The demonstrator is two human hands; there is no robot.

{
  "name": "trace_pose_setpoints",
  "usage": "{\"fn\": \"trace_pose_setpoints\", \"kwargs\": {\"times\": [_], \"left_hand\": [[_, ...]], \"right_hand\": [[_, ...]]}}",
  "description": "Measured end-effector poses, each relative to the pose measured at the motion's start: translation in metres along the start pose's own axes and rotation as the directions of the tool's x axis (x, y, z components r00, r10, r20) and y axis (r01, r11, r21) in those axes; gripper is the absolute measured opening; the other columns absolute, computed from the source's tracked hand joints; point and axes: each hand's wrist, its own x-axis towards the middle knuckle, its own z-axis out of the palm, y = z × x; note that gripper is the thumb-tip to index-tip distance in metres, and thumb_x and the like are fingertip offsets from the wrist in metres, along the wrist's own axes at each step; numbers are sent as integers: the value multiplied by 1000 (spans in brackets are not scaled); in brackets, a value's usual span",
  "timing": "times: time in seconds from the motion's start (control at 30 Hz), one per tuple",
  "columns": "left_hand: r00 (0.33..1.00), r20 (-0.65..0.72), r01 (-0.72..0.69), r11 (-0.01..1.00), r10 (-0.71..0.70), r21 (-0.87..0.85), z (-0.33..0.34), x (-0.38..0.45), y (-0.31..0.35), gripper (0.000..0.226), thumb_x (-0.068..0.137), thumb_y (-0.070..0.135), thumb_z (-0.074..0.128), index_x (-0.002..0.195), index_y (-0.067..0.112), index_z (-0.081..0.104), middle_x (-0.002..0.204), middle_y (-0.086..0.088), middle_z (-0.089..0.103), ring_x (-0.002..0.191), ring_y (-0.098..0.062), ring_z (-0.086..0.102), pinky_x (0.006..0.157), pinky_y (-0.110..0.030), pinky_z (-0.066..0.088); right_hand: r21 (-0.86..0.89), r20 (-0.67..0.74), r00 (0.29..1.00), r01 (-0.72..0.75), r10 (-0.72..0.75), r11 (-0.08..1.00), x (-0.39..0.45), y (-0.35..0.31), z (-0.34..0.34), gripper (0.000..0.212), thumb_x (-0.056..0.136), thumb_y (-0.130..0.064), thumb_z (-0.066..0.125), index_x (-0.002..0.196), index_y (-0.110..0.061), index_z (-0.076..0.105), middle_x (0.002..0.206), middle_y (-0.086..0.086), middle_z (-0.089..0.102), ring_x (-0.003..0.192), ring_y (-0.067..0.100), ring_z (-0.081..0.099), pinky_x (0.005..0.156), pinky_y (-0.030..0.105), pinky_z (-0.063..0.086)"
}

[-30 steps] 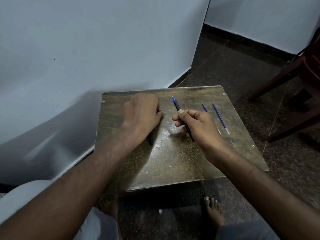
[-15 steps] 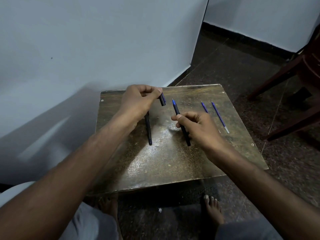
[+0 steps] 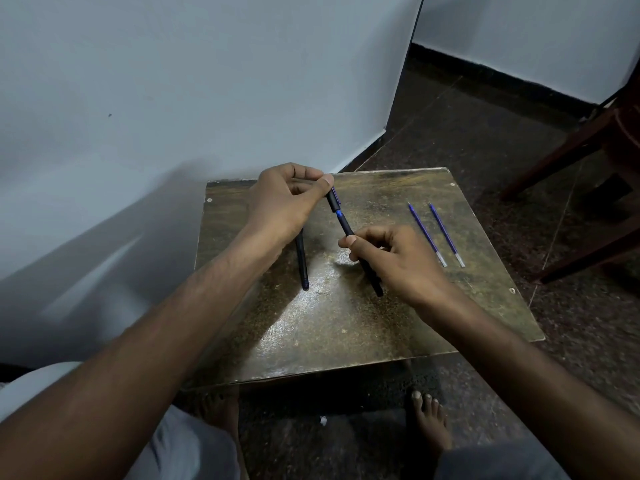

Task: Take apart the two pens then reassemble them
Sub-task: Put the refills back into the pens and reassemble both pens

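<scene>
Black cap (image 3: pixel 333 201) pinched by left hand (image 3: pixel 282 202); right hand (image 3: pixel 394 261) grips pen barrel (image 3: pixel 360 252), cap meeting its tip.

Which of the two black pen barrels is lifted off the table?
The barrel with the blue end, gripped by the right hand; the other barrel lies flat, untouched.

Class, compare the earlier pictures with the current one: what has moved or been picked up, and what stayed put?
The left hand rose from the table holding a cap and brought it right, onto the top of the pen held by the right hand. Unchanged: the right hand's grip, the black barrel on the table, the two refills at the right.
</scene>
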Motion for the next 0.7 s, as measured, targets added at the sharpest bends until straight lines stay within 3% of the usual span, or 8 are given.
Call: {"fn": "trace_pose_setpoints", "kwargs": {"times": [0.3, 0.57, 0.7], "left_hand": [[995, 70, -73, 994, 67, 82, 2, -11, 3, 26, 89, 54, 83, 98, 30, 77, 84, 14, 83, 84, 3, 75, 76, -22, 50], [985, 131, -112, 994, 110, 5, 8, -17, 3, 27, 89, 42, 87, 102, 24, 71, 86, 9, 84, 81, 4, 74, 77, -18, 50], [983, 134, -124, 992, 126, -23, 13, -18, -3, 24, 92, 36, 86, 102, 21, 70, 88, 9, 83, 78, 8, 72, 69, -6, 48]], "right_hand": [[95, -26, 999, -25, 28, 995, 3, 1, -1, 21, 104, -33, 72, 105, -16, 84, 91, 2, 79, 61, 20, 73, 59, 38, 60], [372, -139, 985, -44, 102, 927, 10, 9, 1, 10, 102, -25, 75, 100, -15, 77, 87, 1, 76, 64, 9, 62, 58, 25, 50], [318, -143, 986, -32, 81, 948, 9, 11, 4, 9, 103, -25, 73, 97, -19, 75, 86, 1, 76, 60, 6, 61, 56, 24, 47]]}}
